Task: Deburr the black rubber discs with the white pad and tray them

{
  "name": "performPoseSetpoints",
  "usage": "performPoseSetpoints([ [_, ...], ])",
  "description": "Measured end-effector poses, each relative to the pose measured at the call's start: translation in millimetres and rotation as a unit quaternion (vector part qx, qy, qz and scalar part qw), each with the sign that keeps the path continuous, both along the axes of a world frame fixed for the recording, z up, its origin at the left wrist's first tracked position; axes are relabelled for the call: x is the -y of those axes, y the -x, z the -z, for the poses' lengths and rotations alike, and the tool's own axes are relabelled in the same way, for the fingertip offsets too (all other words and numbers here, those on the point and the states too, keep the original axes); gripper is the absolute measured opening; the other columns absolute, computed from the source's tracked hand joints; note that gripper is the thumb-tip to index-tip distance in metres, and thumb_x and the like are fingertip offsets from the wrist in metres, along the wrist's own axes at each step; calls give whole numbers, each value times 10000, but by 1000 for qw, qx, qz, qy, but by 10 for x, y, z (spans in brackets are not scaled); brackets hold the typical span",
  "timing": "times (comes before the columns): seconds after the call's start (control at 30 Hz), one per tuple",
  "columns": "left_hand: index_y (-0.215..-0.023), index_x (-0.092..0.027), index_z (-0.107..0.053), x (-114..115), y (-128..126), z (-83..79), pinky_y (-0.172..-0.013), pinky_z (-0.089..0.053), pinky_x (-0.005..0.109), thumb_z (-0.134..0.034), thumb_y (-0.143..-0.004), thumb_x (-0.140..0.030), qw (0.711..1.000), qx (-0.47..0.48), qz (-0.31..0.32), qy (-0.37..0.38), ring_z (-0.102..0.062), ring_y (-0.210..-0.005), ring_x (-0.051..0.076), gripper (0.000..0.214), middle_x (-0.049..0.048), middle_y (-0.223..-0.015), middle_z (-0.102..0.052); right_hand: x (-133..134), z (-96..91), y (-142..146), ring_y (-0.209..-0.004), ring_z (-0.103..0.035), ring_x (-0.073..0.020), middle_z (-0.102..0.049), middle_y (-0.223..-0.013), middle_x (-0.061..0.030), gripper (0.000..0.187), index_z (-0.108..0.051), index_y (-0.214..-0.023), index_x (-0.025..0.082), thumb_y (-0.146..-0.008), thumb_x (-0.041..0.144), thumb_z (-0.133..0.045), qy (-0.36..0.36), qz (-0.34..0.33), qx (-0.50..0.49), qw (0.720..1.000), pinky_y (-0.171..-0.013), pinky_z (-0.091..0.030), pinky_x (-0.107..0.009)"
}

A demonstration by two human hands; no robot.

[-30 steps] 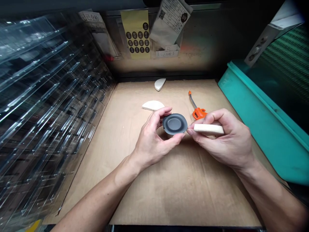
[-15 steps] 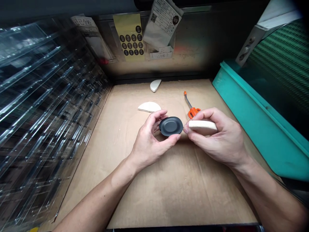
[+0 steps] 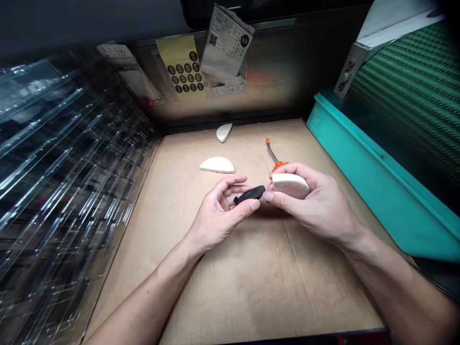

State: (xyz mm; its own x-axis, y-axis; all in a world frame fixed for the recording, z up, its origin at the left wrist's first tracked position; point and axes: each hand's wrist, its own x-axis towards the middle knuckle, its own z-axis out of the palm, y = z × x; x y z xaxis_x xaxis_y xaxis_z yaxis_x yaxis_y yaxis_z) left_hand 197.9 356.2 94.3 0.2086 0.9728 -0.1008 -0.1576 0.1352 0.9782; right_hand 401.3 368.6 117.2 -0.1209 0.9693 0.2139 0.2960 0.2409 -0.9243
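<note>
My left hand (image 3: 219, 211) pinches a small dark grey oval cap (image 3: 249, 194) between thumb and fingers; the cap is tilted nearly edge-on to me. My right hand (image 3: 316, 203) is closed around a white half-round block (image 3: 290, 185), and its fingertips touch the cap's right edge. Both hands hover just above the brown cardboard sheet (image 3: 251, 278) in the middle of the bench.
Two more white half-round blocks lie on the cardboard, one behind my left hand (image 3: 217, 165) and one by the back wall (image 3: 224, 132). An orange-handled screwdriver (image 3: 272, 154) lies behind my right hand. Stacked clear plastic trays (image 3: 64, 182) fill the left. A teal bin (image 3: 381, 172) stands on the right.
My left hand has turned the dark cap from face-up to nearly edge-on. Both hands stay together, and the view has shifted slightly so that things sit further left in the picture.
</note>
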Motion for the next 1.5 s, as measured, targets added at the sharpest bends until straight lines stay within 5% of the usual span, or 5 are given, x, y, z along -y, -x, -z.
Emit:
performPoseSetpoints([
  [0.8,-1316,-181,-544,-15,11,-15,-829,-529,281,-890,-764,-273,997,2,29,68,-668,-980,150,657,69,-1159,-680,-43,-32,-68,-660,-535,-112,-619,-759,36,340,-666,-942,194,-718,336,-878,186,-82,-42,978,-524,-391,-179],
  [1.5,-1321,-194,-540,-26,15,14,-855,-541,290,-905,-755,-283,997,-2,28,68,-680,-995,153,679,62,-1163,-689,-50,-16,-66,-664,-537,-121,-641,-741,30,362,-647,-910,192,-695,360,-885,213,-89,-52,972,-527,-406,-190],
])
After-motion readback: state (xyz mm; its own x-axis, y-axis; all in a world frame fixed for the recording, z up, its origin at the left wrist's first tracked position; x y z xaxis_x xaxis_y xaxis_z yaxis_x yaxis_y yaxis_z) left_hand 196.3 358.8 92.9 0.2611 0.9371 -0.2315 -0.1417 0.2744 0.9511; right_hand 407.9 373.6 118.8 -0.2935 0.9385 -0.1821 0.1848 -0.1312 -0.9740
